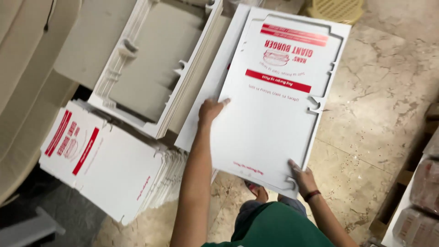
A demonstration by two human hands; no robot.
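- Head view looks down on a beige marble-patterned floor [366,119] with dark veins and tile seams, dusty near the person's feet.
- On the left, large tan corrugated cardboard sheets [27,91] lean up along the edge of the frame.
- Beside them a stack of flat box blanks lying grey side up [151,77] shows die-cut tabs along its edges.
- Lower left sits another stack of white box blanks [109,169], printed in red, fanned at its right edge and tilted toward the floor.
- At the top edge a yellowish slotted plastic item [336,9] rests on the floor; only part of it shows.
- On the right edge are wrapped brownish bundles [423,201] on a low white surface, blurred.
- Flat white box blank [270,110], with red bars and a burger drawing near its far end, is held out in front of the person, above the floor and just right of the grey stack, its far end overlapping another white sheet beneath.
- Left hand [211,110] presses on the blank's left edge about midway along, fingers laid flat on the printed face; this grip is closed on the sheet's edge.
- Right hand [302,176], with a dark band at the wrist, pinches the near right corner by a cut-out notch, grip clamped on the blank.
- Blank thus spans between both hands, its long side running away from the person's green-clothed body [274,228].
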